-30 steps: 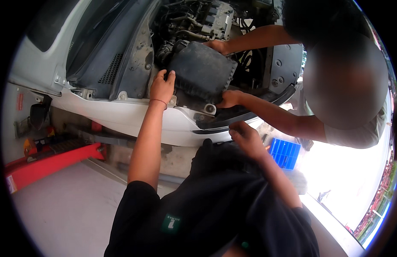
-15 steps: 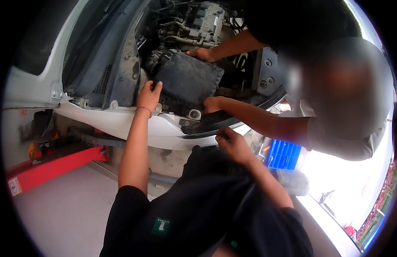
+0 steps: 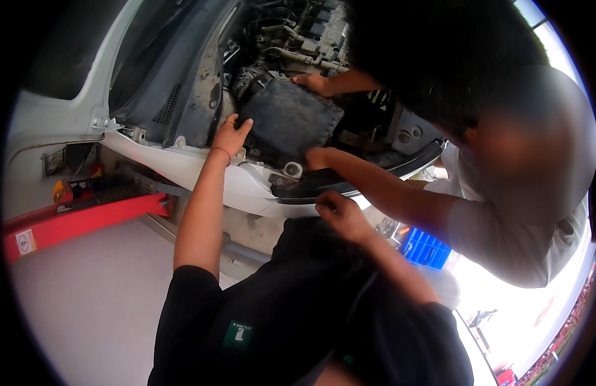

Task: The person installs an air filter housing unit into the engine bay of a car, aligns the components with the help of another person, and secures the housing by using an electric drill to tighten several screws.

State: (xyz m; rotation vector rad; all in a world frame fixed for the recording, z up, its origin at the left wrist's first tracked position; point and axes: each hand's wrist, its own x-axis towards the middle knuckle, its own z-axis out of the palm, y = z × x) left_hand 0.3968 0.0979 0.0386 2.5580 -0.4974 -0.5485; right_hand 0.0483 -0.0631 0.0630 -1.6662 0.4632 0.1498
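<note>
A dusty black air filter box (image 3: 291, 119) sits in the car's engine bay. My left hand (image 3: 230, 138) is at its left edge, thumb and forefinger apart, the thumb close against the box; the other fingers are partly hidden. My right hand (image 3: 344, 217) hovers before my body, just outside the front fender, its fingers curled in; whether anything is inside them is hidden. A co-worker's one hand (image 3: 312, 83) lies on the far edge of the box. The co-worker's other hand (image 3: 318, 159) is at the near right corner, beside a round pale fitting (image 3: 292, 169).
The engine (image 3: 311, 38) lies beyond the box. The white fender (image 3: 246, 190) runs between me and the bay. At the left stands a red lift arm (image 3: 85, 220); a blue crate (image 3: 426, 249) is at the right, below the co-worker's arm (image 3: 394, 193).
The view has shifted slightly. My left hand stays by the box edge, and my right hand stays curled near my body. The co-worker leans in closer, hands still on the box.
</note>
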